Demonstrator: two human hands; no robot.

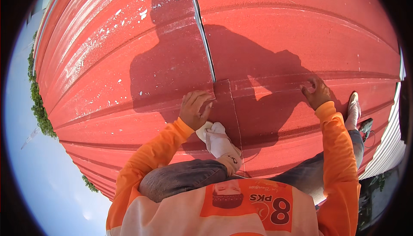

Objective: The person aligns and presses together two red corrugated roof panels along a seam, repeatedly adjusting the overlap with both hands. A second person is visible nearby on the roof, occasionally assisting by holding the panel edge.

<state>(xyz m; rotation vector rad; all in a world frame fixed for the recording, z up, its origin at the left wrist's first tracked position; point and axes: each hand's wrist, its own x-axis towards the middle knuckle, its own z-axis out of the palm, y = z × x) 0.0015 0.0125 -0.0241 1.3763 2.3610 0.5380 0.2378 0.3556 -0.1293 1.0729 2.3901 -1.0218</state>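
My left hand (195, 109) is at the overlap of two red metal roofing sheets, just above my sock-covered foot. Its fingers reach to the cut edge of the left roofing sheet (172, 59), with the thumb apart and nothing visible in the grasp. Along the seam (202, 29), a pale strip with a dark line runs from the top of the view down to a squared corner. Off to the right, my right hand (317, 93) is over the right roofing sheet (275, 33), its fingers bent and spread, holding nothing.
My left foot (221, 143) and right foot (353, 107) are on the ribbed roof. Beside the right foot lies a dark corded tool (366, 128), its kind unclear. White flakes (143, 14) dot the left sheet. Beyond the right edge is a pale corrugated roof (387, 150); treetops (41, 107) border the left.
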